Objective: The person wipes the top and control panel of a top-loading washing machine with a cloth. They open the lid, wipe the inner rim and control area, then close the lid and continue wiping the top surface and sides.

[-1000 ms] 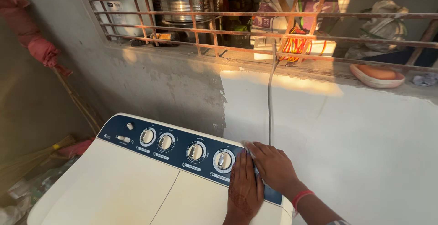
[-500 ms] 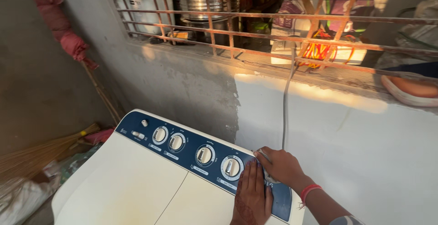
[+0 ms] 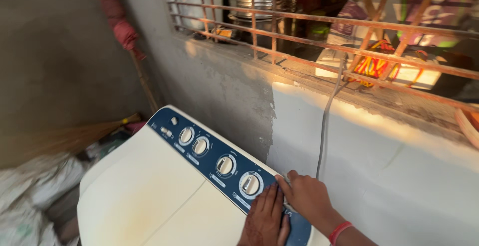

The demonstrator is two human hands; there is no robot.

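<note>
hands (image 3: 287, 208) flat on washing machine (image 3: 149, 196) control panel (image 3: 219, 164).

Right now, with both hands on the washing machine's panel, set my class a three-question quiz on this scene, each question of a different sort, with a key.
1. True or false: the left hand lies flat on the blue control panel, beside the right hand.
2. How many round dials does the panel show? A) two B) four C) six
3. Fill in: the grey cable runs up the wall to the barred ____.

Key:
1. True.
2. B: four, in a row along the washing machine.
3. Window; the cable passes over its ledge.
</note>
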